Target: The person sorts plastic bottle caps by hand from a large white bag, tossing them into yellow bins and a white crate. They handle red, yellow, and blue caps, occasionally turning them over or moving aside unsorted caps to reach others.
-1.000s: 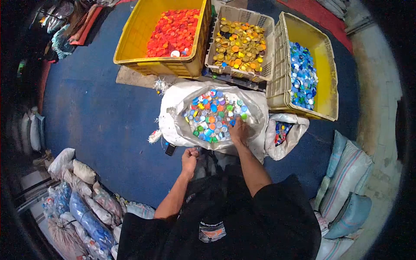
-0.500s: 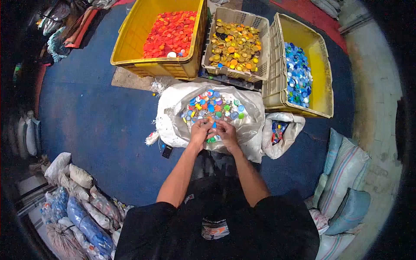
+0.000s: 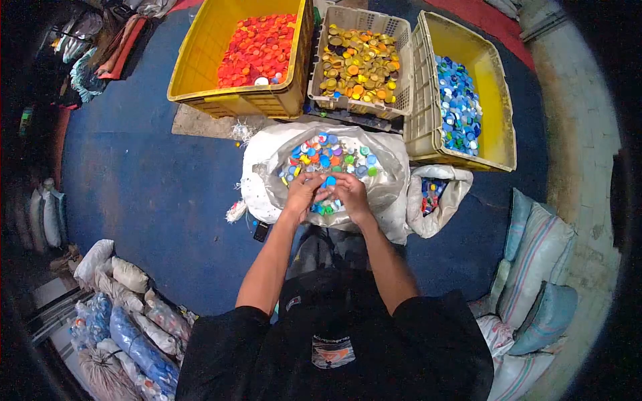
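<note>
Both my hands meet over the open mouth of a white sack [image 3: 264, 200] holding mixed bottle caps [image 3: 338, 160]. Between my fingertips is a blue bottle cap [image 3: 329, 181]. My left hand [image 3: 303, 194] is closed, its fingers pressed to the cap's left side. My right hand [image 3: 352, 194] grips the cap from the right with thumb and fingers. Caps in blue, orange, yellow, white and green lie loose just beyond my hands. A few green and white caps show below them, between my wrists.
Behind the sack stand a yellow bin [image 3: 241, 100] of red caps, a grey crate [image 3: 364, 103] of yellow caps and a yellowish bin [image 3: 461, 157] of blue caps. A small sack [image 3: 458, 197] sits at right. Filled bags [image 3: 144, 354] and sacks [image 3: 535, 267] line both sides.
The blue cap now sits higher between my fingertips, and my fingers have shifted around it. An orange spot seen by my left fingertips no longer shows. The view has shifted slightly.
</note>
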`<action>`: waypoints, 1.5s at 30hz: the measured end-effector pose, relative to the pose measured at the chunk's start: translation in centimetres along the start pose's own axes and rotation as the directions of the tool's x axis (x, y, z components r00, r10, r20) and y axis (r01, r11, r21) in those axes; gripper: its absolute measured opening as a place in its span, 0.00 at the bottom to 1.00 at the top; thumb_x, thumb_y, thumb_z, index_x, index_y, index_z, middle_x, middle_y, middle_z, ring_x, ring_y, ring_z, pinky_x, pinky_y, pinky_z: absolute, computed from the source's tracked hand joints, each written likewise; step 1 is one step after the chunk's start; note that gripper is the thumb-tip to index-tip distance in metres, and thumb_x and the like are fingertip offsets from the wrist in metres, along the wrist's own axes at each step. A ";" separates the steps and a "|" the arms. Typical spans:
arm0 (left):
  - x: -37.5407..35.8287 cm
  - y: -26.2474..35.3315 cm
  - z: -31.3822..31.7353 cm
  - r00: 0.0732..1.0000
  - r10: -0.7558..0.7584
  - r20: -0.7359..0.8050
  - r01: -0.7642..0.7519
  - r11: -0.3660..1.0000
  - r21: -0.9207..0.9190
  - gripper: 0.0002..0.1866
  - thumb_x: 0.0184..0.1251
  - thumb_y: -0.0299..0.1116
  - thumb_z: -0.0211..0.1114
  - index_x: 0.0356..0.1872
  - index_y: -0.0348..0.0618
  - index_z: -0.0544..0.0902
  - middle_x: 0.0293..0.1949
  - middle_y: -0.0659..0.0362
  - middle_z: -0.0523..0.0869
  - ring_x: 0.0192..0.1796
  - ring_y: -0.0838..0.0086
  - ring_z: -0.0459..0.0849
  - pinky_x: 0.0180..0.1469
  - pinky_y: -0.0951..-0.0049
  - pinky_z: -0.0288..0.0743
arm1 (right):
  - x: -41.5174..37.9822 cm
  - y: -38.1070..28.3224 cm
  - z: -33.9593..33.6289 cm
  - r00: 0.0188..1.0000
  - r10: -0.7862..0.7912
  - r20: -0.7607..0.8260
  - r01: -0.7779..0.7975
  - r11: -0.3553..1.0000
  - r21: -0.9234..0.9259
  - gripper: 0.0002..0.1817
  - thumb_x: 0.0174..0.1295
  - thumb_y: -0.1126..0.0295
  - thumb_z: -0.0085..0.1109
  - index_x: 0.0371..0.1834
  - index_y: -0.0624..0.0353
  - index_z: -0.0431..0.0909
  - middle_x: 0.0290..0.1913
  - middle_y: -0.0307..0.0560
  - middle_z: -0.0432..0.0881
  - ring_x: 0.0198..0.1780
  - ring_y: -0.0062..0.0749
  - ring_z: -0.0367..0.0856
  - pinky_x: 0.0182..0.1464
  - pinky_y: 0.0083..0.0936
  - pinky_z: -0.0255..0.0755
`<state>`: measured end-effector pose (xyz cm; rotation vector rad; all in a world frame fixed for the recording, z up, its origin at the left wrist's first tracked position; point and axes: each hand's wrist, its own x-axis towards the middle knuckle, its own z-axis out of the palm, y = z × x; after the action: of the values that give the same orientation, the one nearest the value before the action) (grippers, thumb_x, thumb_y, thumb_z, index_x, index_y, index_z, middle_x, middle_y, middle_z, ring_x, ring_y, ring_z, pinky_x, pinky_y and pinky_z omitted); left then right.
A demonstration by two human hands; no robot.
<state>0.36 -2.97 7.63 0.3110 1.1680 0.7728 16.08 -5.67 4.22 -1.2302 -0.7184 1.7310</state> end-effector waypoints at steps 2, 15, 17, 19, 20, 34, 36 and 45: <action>0.9 -0.4 -0.5 0.986 0.153 -0.065 -0.143 0.981 0.131 0.17 0.58 0.28 0.69 0.46 0.33 0.76 0.38 0.57 0.82 0.36 0.74 0.82 0.40 0.73 0.81 | 0.2 -0.4 -0.4 0.995 0.038 -0.089 -0.035 0.999 0.038 0.22 0.57 0.70 0.60 0.55 0.65 0.72 0.44 0.47 0.82 0.41 0.25 0.82 0.39 0.20 0.76; 0.9 1.4 -4.7 0.742 0.664 0.094 -0.295 0.198 0.935 0.13 0.55 0.28 0.64 0.43 0.36 0.82 0.37 0.42 0.83 0.39 0.52 0.84 0.45 0.58 0.76 | 0.9 1.6 -5.0 0.965 0.044 -0.259 -0.066 0.995 -0.077 0.21 0.60 0.72 0.62 0.56 0.66 0.70 0.41 0.47 0.83 0.36 0.28 0.82 0.35 0.20 0.75; 0.9 1.3 -4.9 0.896 0.440 -0.060 -0.191 0.503 0.843 0.12 0.59 0.29 0.63 0.42 0.35 0.82 0.34 0.45 0.84 0.35 0.59 0.84 0.40 0.62 0.78 | 1.1 1.4 -5.0 0.943 0.039 -0.330 -0.081 0.990 -0.114 0.21 0.61 0.72 0.60 0.56 0.65 0.70 0.41 0.46 0.83 0.39 0.29 0.83 0.37 0.21 0.76; 1.0 0.9 -5.2 0.954 0.266 -0.138 -0.109 0.736 0.668 0.10 0.62 0.31 0.61 0.40 0.35 0.81 0.31 0.49 0.83 0.30 0.65 0.84 0.36 0.66 0.79 | 1.2 1.9 -5.7 0.921 -0.077 -0.382 -0.038 0.958 -0.284 0.20 0.62 0.73 0.59 0.57 0.65 0.70 0.42 0.47 0.83 0.41 0.29 0.83 0.38 0.23 0.77; 1.3 0.2 -5.5 0.961 0.228 -0.160 -0.103 0.826 0.555 0.10 0.64 0.33 0.60 0.39 0.35 0.81 0.30 0.52 0.83 0.28 0.68 0.83 0.33 0.68 0.79 | 1.3 2.6 -6.2 0.906 -0.189 -0.379 0.009 0.903 -0.429 0.19 0.63 0.74 0.57 0.57 0.65 0.69 0.43 0.47 0.83 0.41 0.30 0.83 0.38 0.23 0.77; 0.3 -1.4 -4.8 0.973 -0.135 -0.189 0.126 0.990 -0.061 0.08 0.64 0.29 0.47 0.35 0.43 0.76 0.21 0.65 0.67 0.19 0.81 0.65 0.18 0.79 0.64 | 1.8 1.0 -8.1 0.918 0.280 -0.282 -0.198 0.937 0.287 0.13 0.56 0.67 0.60 0.42 0.62 0.77 0.27 0.41 0.77 0.28 0.27 0.75 0.28 0.24 0.68; 0.2 -1.8 -5.0 0.979 -0.144 -0.147 0.144 0.989 -0.011 0.08 0.64 0.29 0.48 0.37 0.42 0.76 0.21 0.65 0.67 0.18 0.80 0.62 0.18 0.80 0.60 | 4.1 2.3 -6.5 0.927 0.061 -0.370 -0.157 0.959 -0.235 0.12 0.56 0.64 0.63 0.34 0.62 0.79 0.24 0.38 0.76 0.26 0.23 0.74 0.26 0.26 0.67; -3.3 -4.4 -7.0 0.971 -0.135 -0.198 0.151 0.986 0.068 0.11 0.75 0.34 0.50 0.51 0.43 0.73 0.31 0.62 0.80 0.23 0.82 0.72 0.24 0.81 0.71 | 8.6 0.8 0.2 0.974 -0.153 -0.170 -0.115 0.315 -0.942 0.21 0.52 0.62 0.65 0.49 0.55 0.75 0.37 0.57 0.84 0.42 0.55 0.82 0.44 0.47 0.76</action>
<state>-4.89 -9.52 4.65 0.2205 1.3923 0.6392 14.47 1.60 -0.15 -2.1484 -1.7568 0.9678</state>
